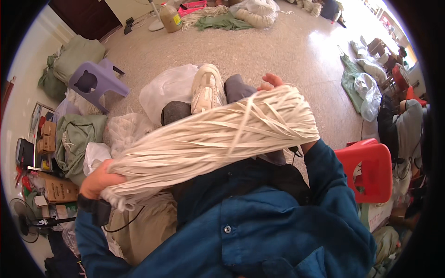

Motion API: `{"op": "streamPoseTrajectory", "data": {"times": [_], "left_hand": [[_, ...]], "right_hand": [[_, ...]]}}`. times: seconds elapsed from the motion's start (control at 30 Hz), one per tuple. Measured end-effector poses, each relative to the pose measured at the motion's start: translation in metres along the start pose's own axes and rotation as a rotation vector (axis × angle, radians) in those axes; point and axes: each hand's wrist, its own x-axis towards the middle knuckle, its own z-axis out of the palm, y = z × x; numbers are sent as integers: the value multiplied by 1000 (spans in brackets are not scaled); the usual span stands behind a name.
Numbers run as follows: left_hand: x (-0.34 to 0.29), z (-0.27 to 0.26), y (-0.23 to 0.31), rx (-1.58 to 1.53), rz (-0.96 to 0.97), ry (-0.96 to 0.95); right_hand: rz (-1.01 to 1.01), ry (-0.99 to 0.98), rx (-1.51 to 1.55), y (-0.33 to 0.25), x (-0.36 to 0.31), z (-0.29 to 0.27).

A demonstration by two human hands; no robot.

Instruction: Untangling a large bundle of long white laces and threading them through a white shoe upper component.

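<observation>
A long, thick bundle of cream flat cords (213, 134) stretches across my lap, rising from lower left to upper right. One loose strand crosses it near its right part. My left hand (99, 179) is closed round the left end, thumb on top, where looped cord ends hang out below. At the right end, my right hand (272, 81) supports the bundle from behind. Its fingertips show past the far edge, somewhat spread, while the palm is hidden by the cords. Just beyond the bundle is a cream sneaker (208, 90).
To the left stand a purple plastic stool (104, 81), green sacks (79, 139) and a small fan (25, 220). A red plastic chair (371, 171) is close on my right. A plastic bag (164, 90) lies ahead, a jug (170, 18) further off. Another person (408, 129) sits at far right.
</observation>
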Motion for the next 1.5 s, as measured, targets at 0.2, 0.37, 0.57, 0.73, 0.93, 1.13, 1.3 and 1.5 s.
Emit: {"op": "streamPoseTrajectory", "data": {"times": [0.2, 0.37, 0.57, 0.73, 0.93, 1.13, 1.3, 1.5], "left_hand": [[18, 36, -22, -371, 3, 15], [82, 48, -75, 20, -159, -104], [85, 13, -23, -361, 104, -59], [135, -11, -67, -4, 75, 43], [148, 31, -44, 813, 93, 217], [164, 142, -1, 1096, 833, 419], [235, 190, -9, 1349, 826, 454], [289, 157, 33, 868, 463, 184]], "right_hand": [[25, -152, -76, 30, -35, -19], [29, -269, -156, 47, -52, -32], [62, -435, -251, 75, -43, -69], [45, -589, -325, 78, -69, -54], [86, -727, -395, 111, -60, -87], [-110, -728, -523, 48, -76, -86], [130, -553, -109, -33, -110, -91], [536, -488, 524, 35, -81, -121]]}}
